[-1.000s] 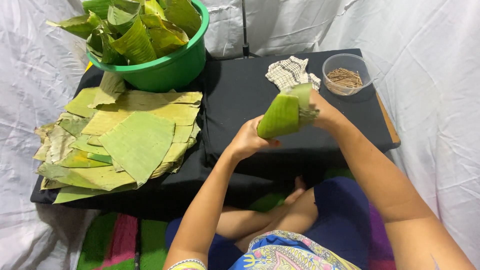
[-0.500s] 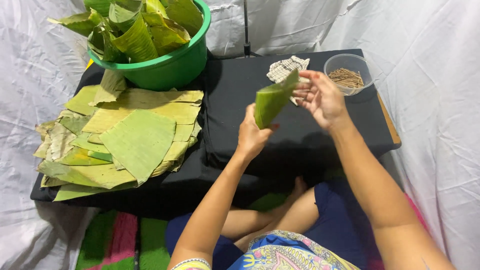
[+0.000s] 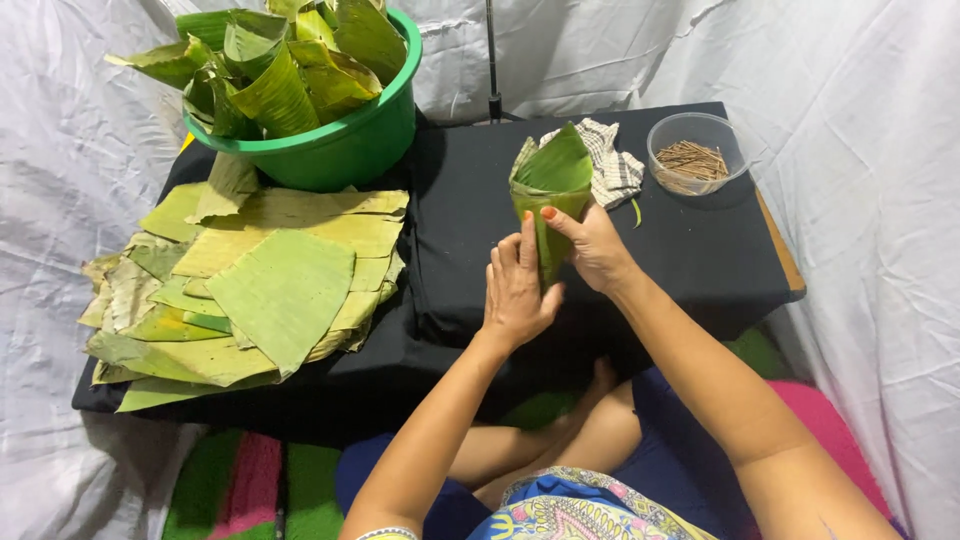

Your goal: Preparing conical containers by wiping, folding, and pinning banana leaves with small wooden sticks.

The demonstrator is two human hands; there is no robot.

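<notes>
Both my hands hold a green banana-leaf cone (image 3: 550, 190) upright above the black table (image 3: 460, 250), its open mouth facing up. My left hand (image 3: 517, 285) presses flat against the cone's lower left side. My right hand (image 3: 590, 245) wraps the cone from the right, thumb across its front. The cone's tip is hidden between my palms.
A stack of flat cut banana leaves (image 3: 260, 280) lies on the left of the table. Behind it a green basin (image 3: 340, 140) holds rolled leaf cones. A checked cloth (image 3: 610, 165) and a clear bowl of thin wooden sticks (image 3: 695, 160) sit at the back right. White sheets surround the table.
The rolled leaf has been turned from a slanted position to upright with its mouth up. Both hands have come closer together and nearer to me around it.
</notes>
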